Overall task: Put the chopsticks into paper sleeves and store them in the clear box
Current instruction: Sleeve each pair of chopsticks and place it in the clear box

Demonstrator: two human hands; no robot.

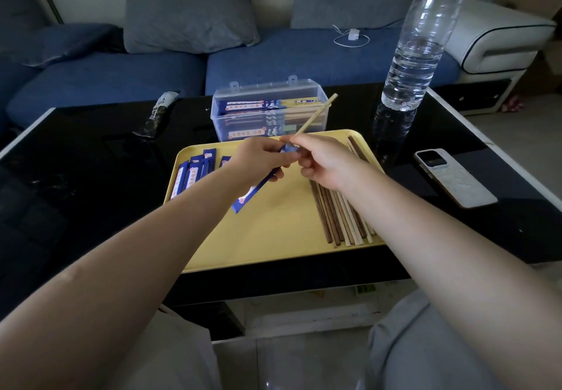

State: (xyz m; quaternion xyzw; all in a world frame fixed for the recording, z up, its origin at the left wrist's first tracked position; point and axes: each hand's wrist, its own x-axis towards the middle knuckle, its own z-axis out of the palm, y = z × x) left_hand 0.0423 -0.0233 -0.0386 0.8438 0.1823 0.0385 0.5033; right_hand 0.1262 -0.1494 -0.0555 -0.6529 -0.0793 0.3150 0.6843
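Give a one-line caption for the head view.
Left hand holds blue paper sleeve; right hand feeds in a chopstick over the yellow tray.

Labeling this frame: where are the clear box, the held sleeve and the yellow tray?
clear box [322, 116]: head view, right front wall.
held sleeve [243, 202]: head view, lower end.
yellow tray [273, 237]: head view, bare floor.

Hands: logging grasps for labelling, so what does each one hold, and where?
Left hand grips blue paper sleeve near its open top; right hand pinches light chopstick at its lower end.
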